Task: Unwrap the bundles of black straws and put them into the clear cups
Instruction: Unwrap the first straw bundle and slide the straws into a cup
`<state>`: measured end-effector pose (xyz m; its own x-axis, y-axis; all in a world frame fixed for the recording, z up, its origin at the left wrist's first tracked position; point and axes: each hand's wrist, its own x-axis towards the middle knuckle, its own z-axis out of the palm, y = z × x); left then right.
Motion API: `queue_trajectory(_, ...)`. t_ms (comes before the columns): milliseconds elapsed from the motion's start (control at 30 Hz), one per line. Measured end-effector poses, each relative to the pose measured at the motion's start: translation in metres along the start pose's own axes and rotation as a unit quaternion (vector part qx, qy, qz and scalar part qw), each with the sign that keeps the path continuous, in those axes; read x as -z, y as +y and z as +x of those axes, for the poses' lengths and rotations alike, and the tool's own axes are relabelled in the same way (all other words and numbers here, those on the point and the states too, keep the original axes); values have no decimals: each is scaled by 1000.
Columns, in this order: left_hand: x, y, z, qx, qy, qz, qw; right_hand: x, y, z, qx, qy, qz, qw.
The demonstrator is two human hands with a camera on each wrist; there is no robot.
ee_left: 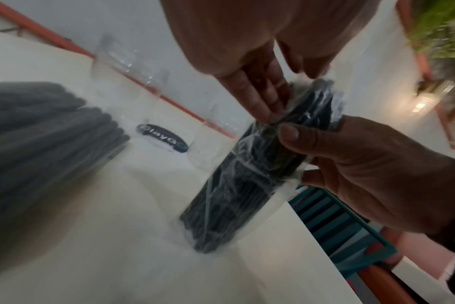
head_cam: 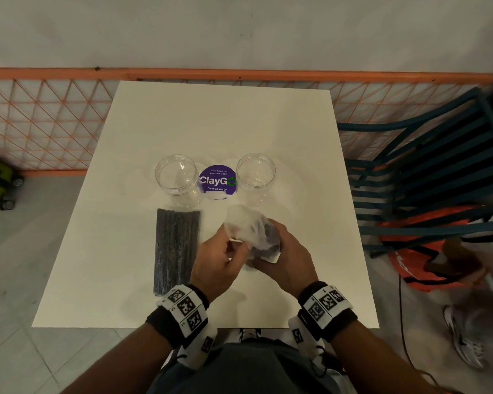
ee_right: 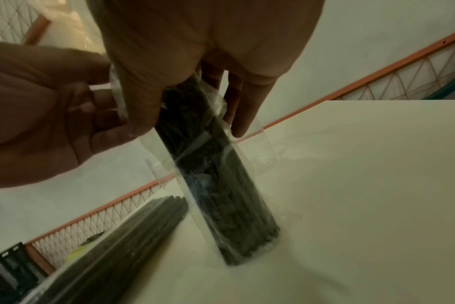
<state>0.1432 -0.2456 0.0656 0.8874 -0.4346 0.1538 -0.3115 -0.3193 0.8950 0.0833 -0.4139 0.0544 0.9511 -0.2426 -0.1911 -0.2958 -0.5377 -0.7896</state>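
White table (head_cam: 165, 123) against orange mesh fence (head_cam: 40, 115), grey wall behind

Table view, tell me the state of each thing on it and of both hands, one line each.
Held straw bundle: standing on end on the table, still wrapped.
Second straw bundle: lying flat, untouched.
Left cup: upright, empty.
Right cup: upright, empty.
Left hand: pinching the wrapper's top.
Right hand: gripping the held bundle.

Wrapped straw bundle (head_cam: 264, 240) standing upright on table in clear film, second straw bundle (head_cam: 175, 248) lying flat to its left, two clear cups (head_cam: 176, 177) (head_cam: 256, 173) standing empty, upright behind.
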Motion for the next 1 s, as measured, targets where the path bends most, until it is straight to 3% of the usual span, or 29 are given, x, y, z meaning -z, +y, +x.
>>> queue_trajectory(133, 2, -5, 1, -12, -9, -15, 1000, -3, 4, 0, -24, -9, -17, 1000)
queue_trajectory(367, 14, 3, 1, -16, 13, -63, 998, -6, 12, 5, -4, -26, -88, 996)
queue_trajectory(500, 12, -1, -2, 2, -71, -33, 997, -8, 13, 3, 8, -4, -81, 997)
queue_trajectory(567, 7, -7, -5, 46, -105, -30, 993, -9, 10, 2, 24, -4, -90, 996)
queue_trajectory(700, -5, -15, -2, 131, -107, -54, 984, -18, 14, 3, 31, -68, -185, 980)
queue_trajectory(800, -8, -21, 0, 109, -130, 6, 985, -23, 21, 6, 4, -69, -196, 978)
queue_trajectory(867, -10, -26, -1, 104, -140, 38, 984, -21, 20, 6, 1, -70, -172, 983)
queue_trajectory(1000, -9, -35, 1, 111, -138, 39, 983, -8, 10, 2, 39, -50, 52, 997)
